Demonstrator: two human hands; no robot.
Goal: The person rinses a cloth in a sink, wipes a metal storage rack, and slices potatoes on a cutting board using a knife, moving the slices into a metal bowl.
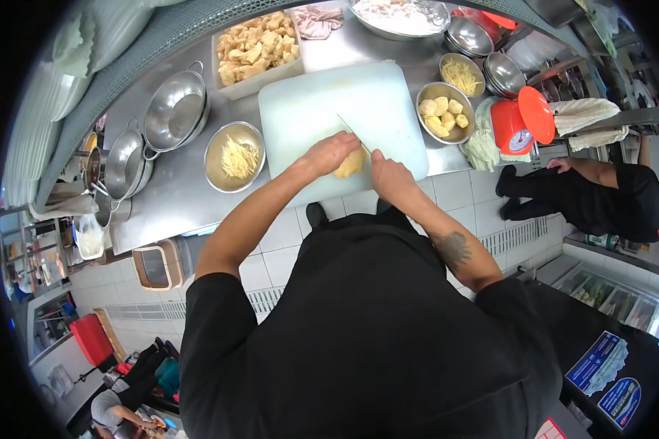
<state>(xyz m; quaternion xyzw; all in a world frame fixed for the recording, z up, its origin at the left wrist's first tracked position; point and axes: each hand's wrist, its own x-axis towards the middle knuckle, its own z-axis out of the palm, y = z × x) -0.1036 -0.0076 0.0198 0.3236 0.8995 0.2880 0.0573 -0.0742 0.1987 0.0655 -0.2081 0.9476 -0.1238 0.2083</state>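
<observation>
On a pale cutting board, my right hand grips a knife by its handle; the blade points up and left. My left hand rests with bent fingers on pale yellow food, possibly ginger, close beside the blade. Part of that food is hidden under the fingers. A steel bowl with thin yellow shreds stands left of the board. At its right is a steel bowl of peeled yellow pieces, and behind that a smaller bowl of shreds.
A tub of light brown chunks stands behind the board. Large steel pans lie left; a red scale and a cloth are right. A shelf edge curves overhead. A person in black is at the far right.
</observation>
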